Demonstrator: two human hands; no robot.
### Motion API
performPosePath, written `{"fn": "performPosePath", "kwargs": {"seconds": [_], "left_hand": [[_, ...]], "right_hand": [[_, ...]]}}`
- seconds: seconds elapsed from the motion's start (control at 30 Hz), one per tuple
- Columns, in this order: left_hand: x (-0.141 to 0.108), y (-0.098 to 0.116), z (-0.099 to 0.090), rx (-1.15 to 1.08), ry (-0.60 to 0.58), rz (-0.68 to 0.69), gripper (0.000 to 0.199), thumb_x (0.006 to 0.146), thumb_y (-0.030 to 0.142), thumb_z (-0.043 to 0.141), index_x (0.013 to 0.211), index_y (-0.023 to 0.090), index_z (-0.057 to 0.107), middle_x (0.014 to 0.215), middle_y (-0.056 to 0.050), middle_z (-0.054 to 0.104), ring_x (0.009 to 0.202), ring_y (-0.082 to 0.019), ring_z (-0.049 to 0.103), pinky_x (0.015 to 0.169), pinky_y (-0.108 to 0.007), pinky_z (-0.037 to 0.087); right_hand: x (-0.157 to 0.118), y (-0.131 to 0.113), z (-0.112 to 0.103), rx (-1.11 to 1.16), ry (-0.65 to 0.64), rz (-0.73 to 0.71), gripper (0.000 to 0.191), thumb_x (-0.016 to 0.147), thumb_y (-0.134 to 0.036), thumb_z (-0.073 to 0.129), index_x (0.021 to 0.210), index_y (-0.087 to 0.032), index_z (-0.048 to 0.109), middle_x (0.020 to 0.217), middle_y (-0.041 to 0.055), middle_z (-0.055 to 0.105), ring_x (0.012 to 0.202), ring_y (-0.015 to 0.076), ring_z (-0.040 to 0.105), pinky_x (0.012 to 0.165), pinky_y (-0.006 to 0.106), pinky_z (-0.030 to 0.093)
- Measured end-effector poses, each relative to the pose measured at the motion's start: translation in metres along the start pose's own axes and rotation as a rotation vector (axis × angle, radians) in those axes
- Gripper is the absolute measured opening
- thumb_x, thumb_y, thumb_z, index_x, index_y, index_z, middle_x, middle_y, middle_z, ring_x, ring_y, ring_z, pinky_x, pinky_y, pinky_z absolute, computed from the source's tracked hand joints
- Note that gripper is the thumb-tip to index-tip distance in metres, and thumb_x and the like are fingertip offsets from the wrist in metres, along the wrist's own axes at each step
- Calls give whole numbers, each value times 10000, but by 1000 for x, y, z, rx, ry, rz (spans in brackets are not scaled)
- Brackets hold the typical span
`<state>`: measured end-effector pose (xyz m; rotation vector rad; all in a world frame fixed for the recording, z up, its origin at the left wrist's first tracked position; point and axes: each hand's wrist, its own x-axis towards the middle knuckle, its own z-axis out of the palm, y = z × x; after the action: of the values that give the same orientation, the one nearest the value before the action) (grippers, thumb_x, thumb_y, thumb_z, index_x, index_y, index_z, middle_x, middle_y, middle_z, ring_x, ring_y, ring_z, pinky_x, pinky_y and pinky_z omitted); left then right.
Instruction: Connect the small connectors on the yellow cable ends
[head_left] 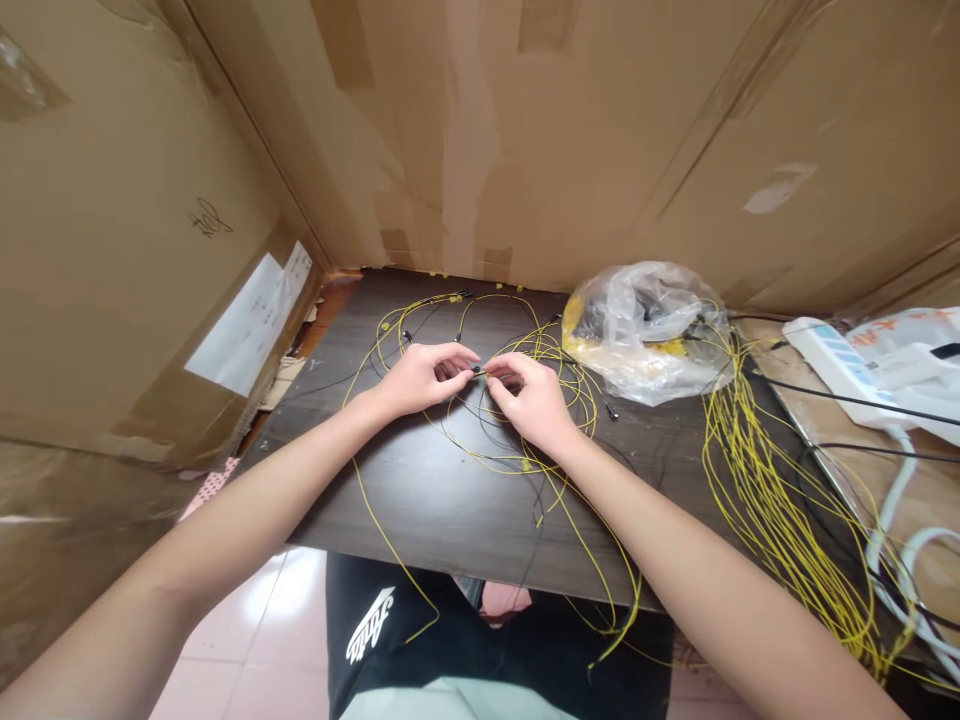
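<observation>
Over the dark wooden table [420, 500], my left hand [427, 377] pinches a small black connector [475, 371] between thumb and fingertips. My right hand [529, 395] faces it, fingertips closed on the yellow wire just beside that connector. The two hands are a small gap apart. Loose yellow wires [480, 463] loop around and under both hands, some with black ends lying on the table. One yellow wire hangs over the front edge onto the dark clothing.
A clear plastic bag [649, 335] with yellow and dark contents sits at the back right. Beside it hangs a thick bundle of yellow wires [757, 480]. A white power strip [840, 370] lies far right. Cardboard walls [480, 140] stand behind and left.
</observation>
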<state>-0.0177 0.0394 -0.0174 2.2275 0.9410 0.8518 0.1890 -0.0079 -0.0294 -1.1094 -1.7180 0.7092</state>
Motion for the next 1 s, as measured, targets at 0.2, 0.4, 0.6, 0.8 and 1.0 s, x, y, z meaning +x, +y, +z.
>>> {"fn": "performPosePath", "kwargs": {"seconds": [0.2, 0.4, 0.6, 0.8, 1.0], "left_hand": [[0, 7, 4, 34, 4, 55, 233, 926, 267, 594, 1066, 187, 762, 972, -61, 785, 802, -163, 723, 703, -254, 591], [-1, 9, 6, 50, 12, 64, 195, 929, 282, 610, 1047, 190, 735, 981, -54, 768, 784, -154, 706, 723, -259, 593], [-2, 5, 7, 3, 9, 84, 175, 937, 277, 612, 1045, 180, 708, 990, -59, 756, 802, -149, 711, 737, -256, 595], [-1, 3, 7, -19, -5, 43, 199, 930, 315, 633, 1057, 181, 708, 940, -51, 769, 791, -158, 716, 759, -273, 600], [0, 2, 7, -17, -5, 54, 203, 928, 336, 654, 1037, 187, 738, 906, -46, 769, 752, -154, 702, 732, -271, 589]], "right_hand": [[1, -3, 2, 115, 14, 94, 56, 854, -192, 624, 897, -201, 659, 889, 39, 733, 788, 172, 699, 790, 347, 592], [4, 1, 0, 281, 21, 194, 146, 802, -263, 724, 903, -207, 634, 903, 39, 732, 815, 183, 715, 778, 344, 602], [5, 4, -1, 384, -15, 216, 203, 789, -292, 743, 926, -203, 623, 934, 44, 714, 839, 190, 740, 800, 355, 623], [4, 4, 0, 421, -33, 218, 237, 804, -346, 758, 929, -207, 613, 945, 43, 708, 847, 194, 755, 799, 354, 637], [4, 4, 0, 378, -17, 203, 244, 797, -366, 770, 913, -210, 622, 914, 45, 724, 840, 193, 738, 832, 378, 632]]}}
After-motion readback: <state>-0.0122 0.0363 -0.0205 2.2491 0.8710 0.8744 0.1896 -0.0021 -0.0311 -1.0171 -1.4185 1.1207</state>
